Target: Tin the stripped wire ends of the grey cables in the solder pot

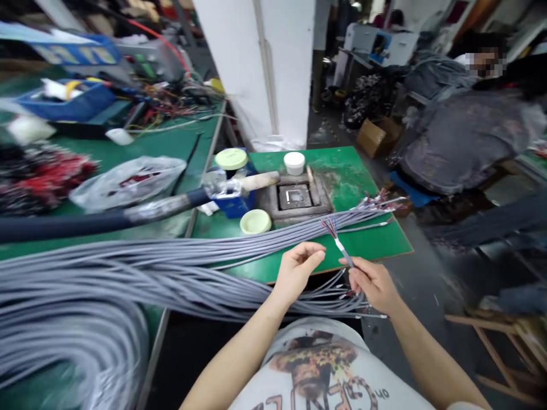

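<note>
My right hand [371,285] grips a single grey cable [342,247] near its end, which has a white sleeve and a fan of fine coloured wires. My left hand [297,270] is just left of that end, thumb and fingers close together, with nothing visible in them. A large bundle of grey cables [128,279] runs from the left across the green workbench [376,239], and its stripped ends lie at the bench's right side. More cable ends hang below my hands. A metal heating block [294,196] sits beyond them, beside a white tub [294,163].
A white pillar [256,68] rises behind the bench. On the left bench lie a plastic bag [128,182], a blue crate [64,99] and tangled wires [171,105]. A thick black hose [85,225] crosses towards a blue box [231,205]. A seated person [461,136] is at the right.
</note>
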`<state>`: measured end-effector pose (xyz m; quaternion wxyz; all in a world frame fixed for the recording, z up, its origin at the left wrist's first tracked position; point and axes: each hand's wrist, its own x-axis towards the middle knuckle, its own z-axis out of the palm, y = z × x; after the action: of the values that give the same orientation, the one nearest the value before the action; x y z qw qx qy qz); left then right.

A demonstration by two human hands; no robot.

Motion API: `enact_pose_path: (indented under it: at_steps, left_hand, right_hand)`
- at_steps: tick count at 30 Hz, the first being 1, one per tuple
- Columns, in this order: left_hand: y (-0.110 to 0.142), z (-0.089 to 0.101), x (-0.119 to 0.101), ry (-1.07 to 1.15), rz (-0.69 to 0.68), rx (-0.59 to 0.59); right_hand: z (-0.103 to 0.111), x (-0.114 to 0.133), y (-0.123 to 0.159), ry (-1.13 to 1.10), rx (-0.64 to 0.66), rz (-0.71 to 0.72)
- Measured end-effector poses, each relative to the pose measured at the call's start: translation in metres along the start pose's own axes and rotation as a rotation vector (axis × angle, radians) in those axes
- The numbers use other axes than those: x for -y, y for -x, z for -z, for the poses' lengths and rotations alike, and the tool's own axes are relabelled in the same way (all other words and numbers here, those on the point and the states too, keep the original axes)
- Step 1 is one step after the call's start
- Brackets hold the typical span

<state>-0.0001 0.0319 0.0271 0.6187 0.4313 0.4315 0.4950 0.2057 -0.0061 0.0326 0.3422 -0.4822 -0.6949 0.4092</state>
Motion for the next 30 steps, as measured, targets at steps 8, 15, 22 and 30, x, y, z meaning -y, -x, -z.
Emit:
enact_pose_path:
  at_steps: [8,15,22,30]
  left_hand:
    - [0.0,0.014,-0.009,0.384,0.029,-0.156]
    - [-0.005,0.016,-0.015,0.482,0.062,-0.152]
    - [-0.001,0.006,-0.006,0.479,0.008,-0.164]
    - [0.001,-0.005,-0.003,0.685,0.037,-0.198]
  right_hand:
    - [-0.014,0.004,-0.013,0.138,0.172,0.067]
    - [-0.014,0.011,-0.019,0.163,0.239,0.035]
    - [-0.028,0.023,-0.034,0.161,0.031,0.019]
    - [-0.039,0.024,-0.038,-0.059,-0.005,0.002]
